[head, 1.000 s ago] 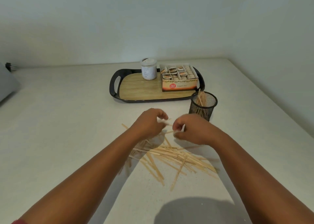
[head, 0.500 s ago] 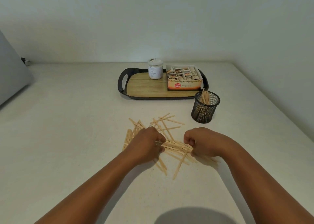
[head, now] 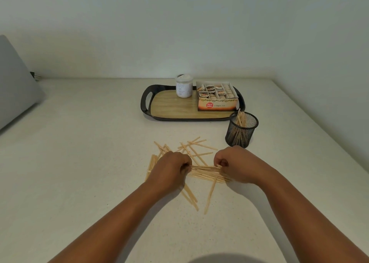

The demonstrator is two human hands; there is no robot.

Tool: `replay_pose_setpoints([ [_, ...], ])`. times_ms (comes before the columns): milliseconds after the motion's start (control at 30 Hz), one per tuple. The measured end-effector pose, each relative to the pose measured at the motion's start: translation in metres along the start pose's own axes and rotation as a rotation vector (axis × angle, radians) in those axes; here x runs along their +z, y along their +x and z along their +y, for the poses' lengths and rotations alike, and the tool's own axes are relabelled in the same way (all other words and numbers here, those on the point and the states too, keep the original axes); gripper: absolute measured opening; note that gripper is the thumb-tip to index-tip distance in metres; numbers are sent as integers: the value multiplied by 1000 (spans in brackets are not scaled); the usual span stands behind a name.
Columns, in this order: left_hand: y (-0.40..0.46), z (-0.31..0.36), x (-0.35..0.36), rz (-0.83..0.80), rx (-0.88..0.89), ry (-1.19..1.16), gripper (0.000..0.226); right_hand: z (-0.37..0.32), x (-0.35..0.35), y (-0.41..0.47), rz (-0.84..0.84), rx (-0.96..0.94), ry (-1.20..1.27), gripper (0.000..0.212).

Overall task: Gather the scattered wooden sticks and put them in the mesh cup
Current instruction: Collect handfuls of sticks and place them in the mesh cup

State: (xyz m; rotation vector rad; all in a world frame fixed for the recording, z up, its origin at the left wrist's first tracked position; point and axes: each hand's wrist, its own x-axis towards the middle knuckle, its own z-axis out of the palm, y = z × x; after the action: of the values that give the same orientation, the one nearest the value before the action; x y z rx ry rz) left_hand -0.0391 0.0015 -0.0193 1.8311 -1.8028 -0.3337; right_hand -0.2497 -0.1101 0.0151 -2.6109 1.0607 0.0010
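Left hand (head: 171, 168): fingers curled tight, and we see them pinching one end of a thin bundle of wooden sticks (head: 203, 168).

Right hand (head: 234, 164): fingers likewise curled, pinching the other end of the same bundle. The bundle runs level between the two hands, just over the heap; we cannot tell whether it is lifted clear of it.

Scattered sticks (head: 196, 148): pale, flat, narrow strips lying crossed at many angles on the worktop (head: 83, 163), toward its right half. We note some fanned out beyond the knuckles, a few beside the left hand's outer side, and several below the wrists pointing toward the near edge.

Mesh cup (head: 241, 129): black wire, round, upright, standing beyond the right hand and near it, toward the worktop's right edge. We see a number of sticks already standing inside, leaning on its far rim.

Tray (head: 145, 103): dark rim, wood-patterned floor, just behind the cup near the back edge. It carries a white jar (head: 184, 86) and an open box of tea sachets (head: 217, 97).
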Motion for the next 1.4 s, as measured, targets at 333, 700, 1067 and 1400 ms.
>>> replay_pose_setpoints([
  [333,8,-19,-26,105,13,205,20,6,-2,8,203,113,185,27],
  [700,-2,21,-6,111,-371,-552,15,-42,19,19,294,250,1368,20],
  [1067,-2,31,-6,61,-418,-935,7,-61,26,20,257,279,1554,19],
  [1400,-2,25,-6,52,-409,-940,15,-59,27,21,241,241,1518,16],
])
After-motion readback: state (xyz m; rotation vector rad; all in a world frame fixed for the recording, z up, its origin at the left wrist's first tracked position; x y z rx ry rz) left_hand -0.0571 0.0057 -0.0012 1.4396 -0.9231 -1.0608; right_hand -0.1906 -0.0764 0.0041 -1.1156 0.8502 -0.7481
